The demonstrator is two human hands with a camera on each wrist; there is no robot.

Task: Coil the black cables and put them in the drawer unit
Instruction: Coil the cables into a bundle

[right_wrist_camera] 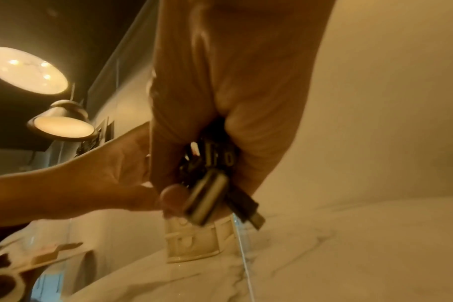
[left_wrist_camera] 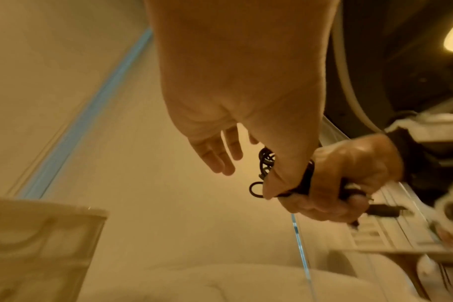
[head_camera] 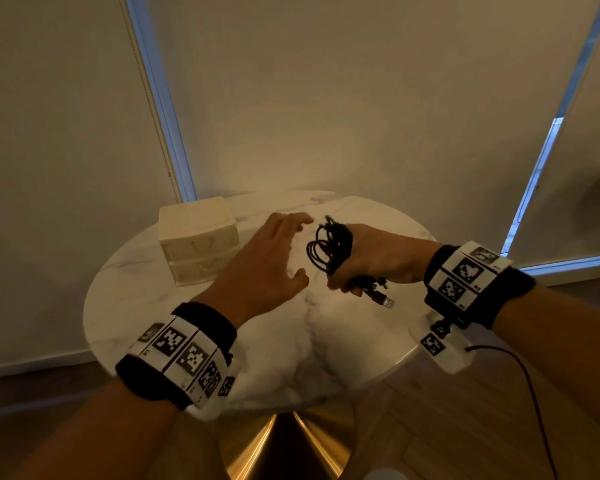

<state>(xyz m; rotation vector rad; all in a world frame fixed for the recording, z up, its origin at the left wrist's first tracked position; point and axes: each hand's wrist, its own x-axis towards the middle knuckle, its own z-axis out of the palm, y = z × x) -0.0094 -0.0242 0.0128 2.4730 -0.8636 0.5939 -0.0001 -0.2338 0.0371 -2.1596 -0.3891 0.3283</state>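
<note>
My right hand (head_camera: pixel 361 265) grips a bundle of coiled black cables (head_camera: pixel 329 245) above the marble table (head_camera: pixel 343 341). The loops stick out to the left of the fist, and USB plugs (head_camera: pixel 383 299) poke out below it. In the right wrist view the plugs (right_wrist_camera: pixel 207 196) hang from the closed fingers. My left hand (head_camera: pixel 274 254) hovers just left of the coil with fingers spread and relaxed, holding nothing. In the left wrist view the coil (left_wrist_camera: pixel 265 161) shows behind my left thumb. The cream drawer unit (head_camera: pixel 198 239) stands at the table's back left, both drawers closed.
The round table stands on a gold cone base (head_camera: pixel 284 445) over wood floor. Pale roller blinds (head_camera: pixel 326 98) hang behind it. A thin black wire (head_camera: pixel 527 382) runs from my right wrist device off the table's right side.
</note>
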